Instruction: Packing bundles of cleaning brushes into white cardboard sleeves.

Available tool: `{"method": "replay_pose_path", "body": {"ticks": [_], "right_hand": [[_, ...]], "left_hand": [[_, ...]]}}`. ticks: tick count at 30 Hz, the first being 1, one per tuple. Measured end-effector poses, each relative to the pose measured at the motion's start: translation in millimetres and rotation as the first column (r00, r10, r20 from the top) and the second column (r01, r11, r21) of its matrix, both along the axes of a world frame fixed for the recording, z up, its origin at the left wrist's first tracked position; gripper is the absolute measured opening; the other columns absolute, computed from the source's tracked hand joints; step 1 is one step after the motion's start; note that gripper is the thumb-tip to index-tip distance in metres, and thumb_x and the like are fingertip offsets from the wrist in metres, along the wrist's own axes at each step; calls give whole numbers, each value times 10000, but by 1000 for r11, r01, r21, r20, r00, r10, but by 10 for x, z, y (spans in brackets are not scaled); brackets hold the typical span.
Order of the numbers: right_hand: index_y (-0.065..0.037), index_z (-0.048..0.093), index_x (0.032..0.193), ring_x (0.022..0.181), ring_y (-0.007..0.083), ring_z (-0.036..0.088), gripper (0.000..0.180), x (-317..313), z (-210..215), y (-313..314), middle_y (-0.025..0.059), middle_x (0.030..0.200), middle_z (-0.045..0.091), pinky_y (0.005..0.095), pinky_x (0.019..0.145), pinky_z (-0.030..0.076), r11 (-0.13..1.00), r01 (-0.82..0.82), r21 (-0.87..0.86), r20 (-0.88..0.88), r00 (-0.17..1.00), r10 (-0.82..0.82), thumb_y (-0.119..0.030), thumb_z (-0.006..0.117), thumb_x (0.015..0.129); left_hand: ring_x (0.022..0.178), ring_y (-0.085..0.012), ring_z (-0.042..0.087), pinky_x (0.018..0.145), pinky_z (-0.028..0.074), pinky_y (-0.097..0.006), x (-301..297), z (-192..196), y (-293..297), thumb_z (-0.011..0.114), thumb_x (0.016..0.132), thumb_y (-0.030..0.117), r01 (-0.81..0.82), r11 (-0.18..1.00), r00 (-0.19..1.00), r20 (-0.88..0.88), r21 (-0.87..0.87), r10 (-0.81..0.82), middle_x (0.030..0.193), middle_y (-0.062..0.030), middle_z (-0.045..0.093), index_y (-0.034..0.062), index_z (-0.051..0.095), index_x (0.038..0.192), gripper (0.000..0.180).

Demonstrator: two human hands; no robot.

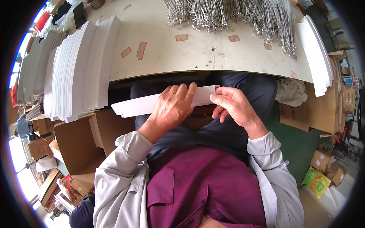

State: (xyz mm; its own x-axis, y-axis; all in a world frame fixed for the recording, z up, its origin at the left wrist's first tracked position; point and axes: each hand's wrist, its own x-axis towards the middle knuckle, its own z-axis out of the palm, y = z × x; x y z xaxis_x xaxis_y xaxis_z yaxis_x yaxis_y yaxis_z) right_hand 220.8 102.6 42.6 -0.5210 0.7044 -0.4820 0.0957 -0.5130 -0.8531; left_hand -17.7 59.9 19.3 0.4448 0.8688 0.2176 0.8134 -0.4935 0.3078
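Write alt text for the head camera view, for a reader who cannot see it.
Both hands hold a long white card strip over the lap: the left hand wraps its middle and the right hand pinches its right end. Beyond lies a worktable with stacked white card sheets on the left and metal wire pieces at the far edge.

A worker seen from above wears a light grey long-sleeved jacket [121, 182], open down the front over a plum-coloured button-up shirt [197, 182] with a chest pocket on the left side. The jacket's cuffs are turned back at both wrists, leaving the left hand [171, 108] and right hand [234, 104] bare, with no gloves, rings or watch visible. Dark blue-grey trousers [228, 133] cover the lap, and a brown woven belt [199, 121] shows at the waist.
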Motion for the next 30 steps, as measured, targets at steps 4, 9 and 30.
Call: {"method": "replay_pose_path", "body": {"ticks": [4, 9, 30], "right_hand": [[84, 613, 1272, 606, 133, 685, 486, 105, -95, 79, 119, 984, 706, 232, 468, 523, 986, -62, -155, -26, 998, 59, -334, 668, 1030], [95, 592, 1283, 560, 125, 665, 510, 71, 19, 5, 134, 967, 712, 233, 431, 500, 990, 6, -142, -98, 995, -21, -330, 692, 1019], [82, 564, 1326, 1140, 355, 619, 607, 75, 127, 253, 216, 1221, 637, 456, 1035, 485, 22, -643, 765, 638, 753, -159, -233, 787, 856]], "left_hand": [[894, -315, 667, 818, 571, -417, 14, -5, -8, 828, 695, 153, 27, 999, 999, 33, -23, -26, 1037, -129, 634, -5, 556, 1349, 725], [861, -308, 672, 764, 574, -421, -4, 42, 53, 809, 721, 148, 48, 998, 998, 36, -51, -46, 999, -119, 649, 1, 579, 1296, 637], [912, -360, 680, 808, 560, -447, -19, 371, 299, 825, 739, 191, 20, 998, 991, 130, -63, -12, 973, -152, 676, -11, 617, 1190, 536]]}}
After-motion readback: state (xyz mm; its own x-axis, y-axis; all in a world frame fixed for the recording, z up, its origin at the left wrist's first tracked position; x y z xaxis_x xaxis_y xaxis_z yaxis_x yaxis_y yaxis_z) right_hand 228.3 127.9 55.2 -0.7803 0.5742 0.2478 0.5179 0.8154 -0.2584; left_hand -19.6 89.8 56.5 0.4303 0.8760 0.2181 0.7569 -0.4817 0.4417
